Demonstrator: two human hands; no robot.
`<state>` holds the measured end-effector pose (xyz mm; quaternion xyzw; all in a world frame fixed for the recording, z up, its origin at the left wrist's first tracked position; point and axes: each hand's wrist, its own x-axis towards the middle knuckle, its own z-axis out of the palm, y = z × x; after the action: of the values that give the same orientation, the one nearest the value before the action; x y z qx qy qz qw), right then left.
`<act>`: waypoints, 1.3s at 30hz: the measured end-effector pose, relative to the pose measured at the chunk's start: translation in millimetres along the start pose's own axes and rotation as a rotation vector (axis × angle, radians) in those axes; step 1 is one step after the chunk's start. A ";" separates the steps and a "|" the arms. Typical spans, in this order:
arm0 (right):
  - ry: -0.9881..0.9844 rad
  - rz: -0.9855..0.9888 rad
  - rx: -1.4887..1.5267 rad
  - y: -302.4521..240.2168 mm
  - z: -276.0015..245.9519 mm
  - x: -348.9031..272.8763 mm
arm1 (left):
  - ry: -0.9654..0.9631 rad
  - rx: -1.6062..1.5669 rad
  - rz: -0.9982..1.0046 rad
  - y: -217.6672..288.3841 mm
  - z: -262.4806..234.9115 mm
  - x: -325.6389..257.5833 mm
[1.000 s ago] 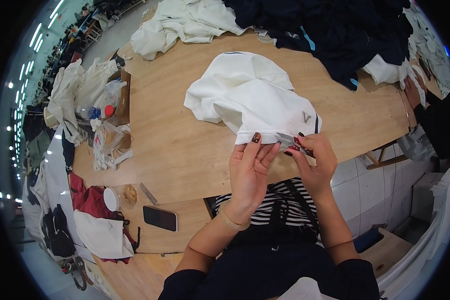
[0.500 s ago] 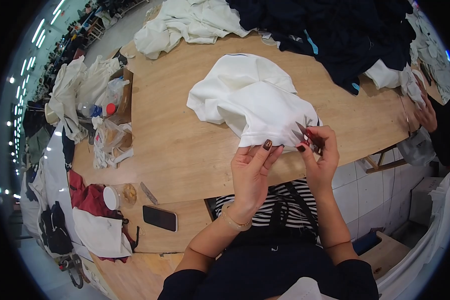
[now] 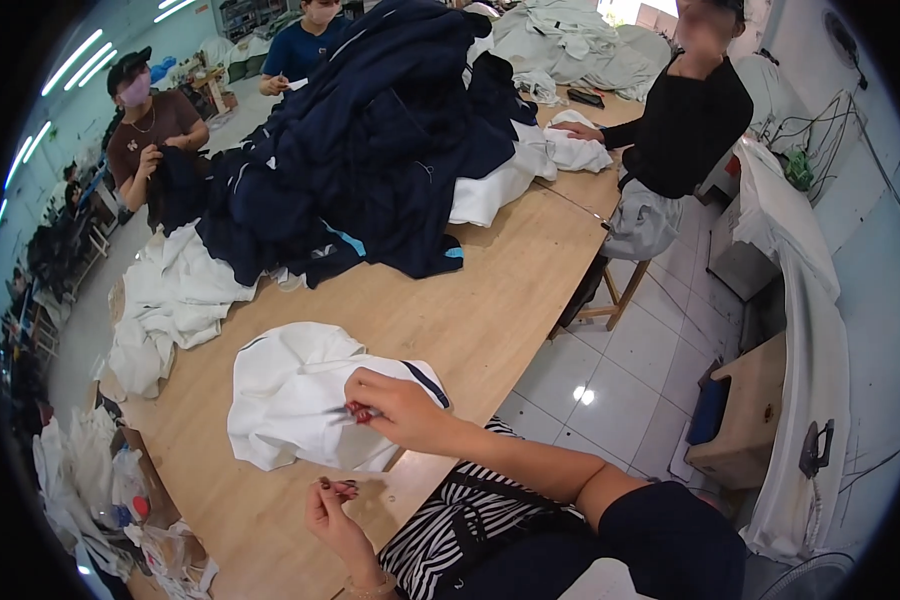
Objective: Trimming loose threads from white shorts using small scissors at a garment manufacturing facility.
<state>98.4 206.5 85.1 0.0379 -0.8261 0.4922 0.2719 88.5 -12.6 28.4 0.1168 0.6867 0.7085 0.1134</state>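
Observation:
A white garment (image 3: 300,390) with a dark navy strip along one edge lies bunched on the wooden table in front of me. My right hand (image 3: 405,408) is over its right part, closed around small scissors (image 3: 362,411) with red handles. Fingers cover most of the scissors, and the blades are blurred. Nearer to me, apart from the garment, my left hand (image 3: 335,515) is held with its fingers curled together. Whatever those fingers may pinch is hidden.
A tall heap of navy garments (image 3: 360,150) fills the far table, with white garments (image 3: 170,310) beside it. At the left edge stands a cardboard box (image 3: 145,470). A person in black (image 3: 695,120) sits on the right; two others are across the table.
The view has swung up and right, bringing co-workers into sight. My left hand has come off the white garment's edge. My right hand, still with the scissors, has moved over the cloth.

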 end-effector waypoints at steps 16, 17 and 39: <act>-0.306 0.285 0.239 -26.2 -13.9 63.1 | 0.211 -0.096 0.119 66.2 33.3 42.1; -0.377 0.317 0.239 -24.9 -17.5 67.3 | 0.167 -0.132 0.117 67.4 26.5 41.9; -0.198 0.148 0.299 -22.4 -4.6 61.0 | -0.061 -0.426 -0.176 73.0 17.3 44.2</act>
<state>55.8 211.3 134.2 0.0652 -0.7670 0.6220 0.1435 52.2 15.7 102.3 0.0513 0.5253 0.8210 0.2177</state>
